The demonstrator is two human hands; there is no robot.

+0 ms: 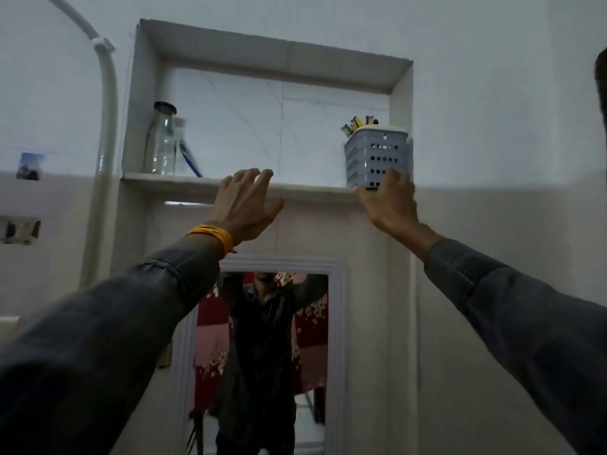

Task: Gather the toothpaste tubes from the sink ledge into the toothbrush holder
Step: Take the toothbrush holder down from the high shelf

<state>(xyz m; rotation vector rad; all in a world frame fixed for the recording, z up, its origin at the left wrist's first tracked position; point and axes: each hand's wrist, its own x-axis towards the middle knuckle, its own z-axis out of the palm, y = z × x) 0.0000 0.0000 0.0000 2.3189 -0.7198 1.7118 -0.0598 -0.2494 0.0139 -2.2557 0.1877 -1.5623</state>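
Both your arms, in dark grey sleeves, were raised toward the recessed white wall niche (269,93) above the white-framed mirror (262,356). Your right hand (387,205) was at the lower front of the grey perforated plastic toothbrush holder (377,159), which stood on the niche's stone shelf (312,188) at its right end, close against the right side wall. The thumb and fingertips (392,175) of that hand lay against the holder's base; whether the grip was actually clenched on it or merely touching, I cannot tell, since the fingers were partly hidden behind the shelf edge. Colourful ends, purple, yellow and green, stuck up out of the holder's top (358,124); they were too small to say whether they were toothpaste tubes or brushes.

Your left hand (246,205), with an orange thread band (213,236) at the wrist, was spread flat with the fingers extended, its grip released and holding nothing, the fingertips (253,175) at the front edge of the shelf near the middle.

At the shelf's left end stood a clear glass bottle (161,139) with a blue-handled item (190,159) leaning just beside it, well apart from the holder.
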